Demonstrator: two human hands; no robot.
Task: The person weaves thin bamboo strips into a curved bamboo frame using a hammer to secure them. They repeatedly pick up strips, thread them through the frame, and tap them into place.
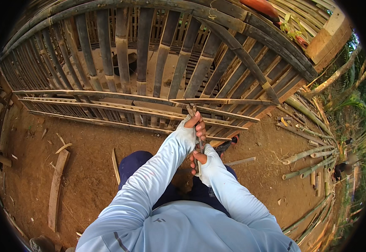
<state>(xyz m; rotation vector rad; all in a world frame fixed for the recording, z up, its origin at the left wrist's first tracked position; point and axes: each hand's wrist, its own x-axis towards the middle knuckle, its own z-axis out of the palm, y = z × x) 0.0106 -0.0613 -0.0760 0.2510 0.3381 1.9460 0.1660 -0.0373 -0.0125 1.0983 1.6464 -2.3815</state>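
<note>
The left hand (195, 127) and the right hand (200, 162) are both clamped around a slender, dark, rod-like tool (201, 145), left hand farther. Its long axis runs near to far, the far end leaning slightly left beside the pale-edged split-bamboo rails (229, 101) of a dark slatted bamboo panel (143, 50). Brown dirt ground (95, 168) lies open leftward, up to a long brown plank (58, 189).

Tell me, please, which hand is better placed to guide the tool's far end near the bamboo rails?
Probably the left hand: it grips the slim tool nearer its far end and the bamboo rails. The right hand grips nearer the body.
</note>
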